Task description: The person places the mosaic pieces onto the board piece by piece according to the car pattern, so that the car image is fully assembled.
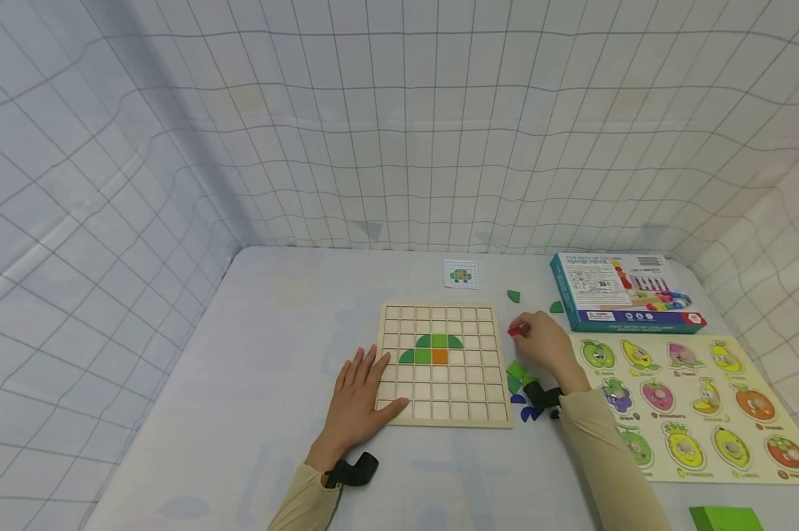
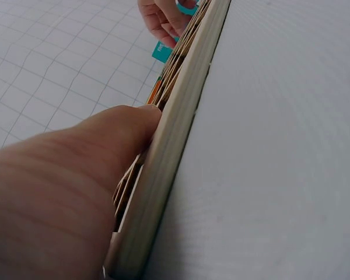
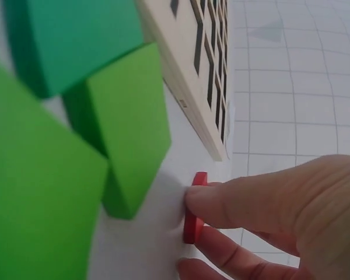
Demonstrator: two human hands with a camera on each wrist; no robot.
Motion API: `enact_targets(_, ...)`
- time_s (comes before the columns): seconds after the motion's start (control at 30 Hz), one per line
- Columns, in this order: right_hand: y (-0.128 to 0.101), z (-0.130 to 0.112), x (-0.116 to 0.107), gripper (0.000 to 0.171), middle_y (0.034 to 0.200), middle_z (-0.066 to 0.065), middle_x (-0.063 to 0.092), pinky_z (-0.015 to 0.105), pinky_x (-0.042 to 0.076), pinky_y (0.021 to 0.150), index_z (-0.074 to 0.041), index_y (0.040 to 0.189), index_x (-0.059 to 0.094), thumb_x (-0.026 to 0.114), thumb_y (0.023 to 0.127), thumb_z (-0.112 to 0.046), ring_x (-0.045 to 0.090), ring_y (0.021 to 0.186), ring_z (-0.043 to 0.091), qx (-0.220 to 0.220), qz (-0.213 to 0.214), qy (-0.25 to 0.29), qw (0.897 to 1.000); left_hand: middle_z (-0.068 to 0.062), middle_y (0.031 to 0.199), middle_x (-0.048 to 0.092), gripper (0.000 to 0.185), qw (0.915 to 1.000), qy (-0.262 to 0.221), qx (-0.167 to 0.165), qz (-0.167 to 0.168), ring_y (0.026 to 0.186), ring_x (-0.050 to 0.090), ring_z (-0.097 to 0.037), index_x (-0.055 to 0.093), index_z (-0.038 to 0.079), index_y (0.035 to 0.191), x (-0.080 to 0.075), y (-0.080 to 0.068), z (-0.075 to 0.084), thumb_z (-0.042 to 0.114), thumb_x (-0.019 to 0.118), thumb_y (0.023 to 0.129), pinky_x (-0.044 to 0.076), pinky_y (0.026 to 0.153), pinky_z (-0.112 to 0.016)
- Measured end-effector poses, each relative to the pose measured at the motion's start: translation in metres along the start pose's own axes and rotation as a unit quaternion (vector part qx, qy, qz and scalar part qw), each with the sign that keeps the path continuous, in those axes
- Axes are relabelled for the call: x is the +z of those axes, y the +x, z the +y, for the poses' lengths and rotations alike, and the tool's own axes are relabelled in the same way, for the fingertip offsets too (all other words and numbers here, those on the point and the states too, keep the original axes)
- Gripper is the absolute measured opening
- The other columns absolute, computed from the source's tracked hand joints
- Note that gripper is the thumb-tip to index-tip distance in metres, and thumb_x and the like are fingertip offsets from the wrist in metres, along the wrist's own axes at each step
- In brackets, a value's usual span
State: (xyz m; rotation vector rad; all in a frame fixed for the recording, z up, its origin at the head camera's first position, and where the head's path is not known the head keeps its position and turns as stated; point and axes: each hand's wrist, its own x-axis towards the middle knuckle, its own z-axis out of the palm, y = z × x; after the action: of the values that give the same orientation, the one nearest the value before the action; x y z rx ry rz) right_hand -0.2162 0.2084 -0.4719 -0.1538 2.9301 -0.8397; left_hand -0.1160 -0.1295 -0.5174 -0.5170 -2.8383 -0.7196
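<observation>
A wooden grid board [image 1: 444, 364] lies on the table, with green pieces [image 1: 432, 347] and one orange square [image 1: 440, 357] set in its middle cells. My left hand [image 1: 361, 394] lies flat on the board's near left corner [image 2: 163, 169], fingers straight. Just right of the board, my right hand [image 1: 544, 345] pinches a small red piece [image 1: 516, 331] [image 3: 193, 207] between fingertips [image 3: 201, 204] against the table. Loose green pieces [image 1: 517, 375] [image 3: 99, 116] and blue ones [image 1: 527, 410] lie by the right wrist.
A small pattern card [image 1: 460, 273] lies beyond the board. A teal box [image 1: 621, 290] and a fruit peg puzzle [image 1: 691, 402] are at the right. Two green pieces [image 1: 513, 296] lie near the box. A green block [image 1: 724, 518] is at the bottom right. Gridded cloth walls surround the table.
</observation>
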Motion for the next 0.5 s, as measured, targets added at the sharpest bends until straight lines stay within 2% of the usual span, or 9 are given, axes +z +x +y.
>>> enact_targets(0.17, -0.0022, 0.0003, -0.0029, 0.021, 0.094, 0.016, 0.058, 0.042, 0.047, 0.070, -0.001, 0.104, 0.067, 0.065, 0.085, -0.009, 0.053, 0.080, 0.029, -0.012, -0.003, -0.003, 1.000, -0.018, 0.152, 0.025, 0.080, 1.0000, 0.000, 0.001, 0.002, 0.141, 0.013, -0.035, 0.037, 0.007, 0.146, -0.0008, 0.0000, 0.0004, 0.052, 0.063, 0.085, 0.009, 0.110, -0.050)
enact_targets(0.33, -0.0040, 0.0003, -0.0045, 0.023, 0.095, 0.016, 0.060, 0.041, 0.048, 0.070, -0.001, 0.106, 0.065, 0.067, 0.086, -0.011, 0.054, 0.080, 0.028, 0.001, -0.006, 0.000, 1.000, -0.018, 0.152, 0.026, 0.080, 1.0000, -0.001, 0.001, 0.002, 0.141, 0.014, -0.035, 0.037, 0.007, 0.146, -0.0001, -0.0001, 0.0002, 0.051, 0.063, 0.085, 0.010, 0.110, -0.051)
enact_targets(0.5, -0.0050, 0.0011, -0.0058, 0.020, 0.089, 0.016, 0.060, 0.039, 0.047, 0.067, 0.002, 0.100, 0.061, 0.067, 0.086, -0.010, 0.053, 0.077, 0.028, 0.016, -0.018, 0.021, 0.999, -0.018, 0.152, 0.026, 0.079, 1.0000, 0.000, 0.001, 0.001, 0.141, 0.014, -0.035, 0.037, 0.007, 0.146, 0.0004, 0.0000, 0.0000, 0.052, 0.062, 0.085, 0.010, 0.110, -0.051)
